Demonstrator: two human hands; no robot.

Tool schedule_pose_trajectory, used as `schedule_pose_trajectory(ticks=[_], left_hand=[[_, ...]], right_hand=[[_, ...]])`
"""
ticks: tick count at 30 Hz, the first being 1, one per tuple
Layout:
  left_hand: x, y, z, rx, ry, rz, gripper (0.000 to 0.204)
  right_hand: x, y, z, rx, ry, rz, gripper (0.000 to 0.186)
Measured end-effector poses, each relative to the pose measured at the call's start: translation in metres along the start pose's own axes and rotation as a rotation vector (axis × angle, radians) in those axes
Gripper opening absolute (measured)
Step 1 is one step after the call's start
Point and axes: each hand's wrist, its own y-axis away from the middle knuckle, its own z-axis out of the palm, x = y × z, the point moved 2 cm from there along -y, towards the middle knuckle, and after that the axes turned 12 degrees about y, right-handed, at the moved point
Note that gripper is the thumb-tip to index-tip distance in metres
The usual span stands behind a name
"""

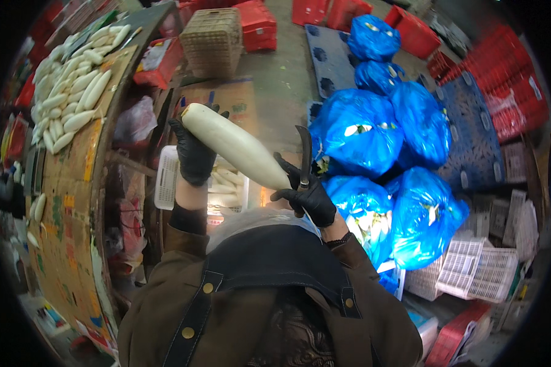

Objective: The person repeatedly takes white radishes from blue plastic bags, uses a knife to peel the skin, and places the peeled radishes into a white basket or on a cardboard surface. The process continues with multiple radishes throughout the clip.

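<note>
A large white daikon radish [236, 144] hangs slantwise in front of my chest, its thick end up at the left and its thin tip down at the right. My left hand [194, 156], in a black glove, is wrapped round the thick end from below. A curved knife [305, 153] stands blade up in my black-gloved right hand [309, 199], whose fingers are closed on its handle. The right thumb and fingers are close to the radish's thin tip; I cannot tell how firmly they touch it. Below the radish, more daikon [226, 183] lie in a white basket [166, 177].
A long table [67, 244] on the left bears a heap of daikon [76, 92]. Full blue plastic bags [358, 131] stand at the right by blue pallets [465, 134]. White baskets [471, 269], red crates [257, 24] and a beige crate [211, 43] are stacked around.
</note>
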Motion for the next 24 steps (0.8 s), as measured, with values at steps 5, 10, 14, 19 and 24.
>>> schedule_pose_trajectory(ticks=[5, 10, 14, 19, 24], left_hand=[[-0.005, 0.051, -0.023, 0.458, -0.021, -0.021, 0.06], [0.054, 0.094, -0.081, 0.439, 0.134, 0.174, 0.063], [0.18, 0.155, -0.149, 0.629, 0.028, 0.371, 0.076], [0.35, 0.268, -0.166, 0.745, -0.118, 0.789, 0.068], [0.51, 0.366, -0.118, 0.973, -0.229, 1.341, 0.061]], right_hand=[[-0.001, -0.037, 0.043, -0.109, 0.038, 0.071, 0.069], [0.01, -0.069, 0.076, -0.31, 0.08, 0.08, 0.057], [0.035, -0.088, 0.078, -0.149, 0.046, 0.137, 0.047], [0.068, -0.089, 0.071, -0.111, -0.006, 0.268, 0.044], [0.08, -0.086, 0.068, -0.083, 0.004, 0.319, 0.045]])
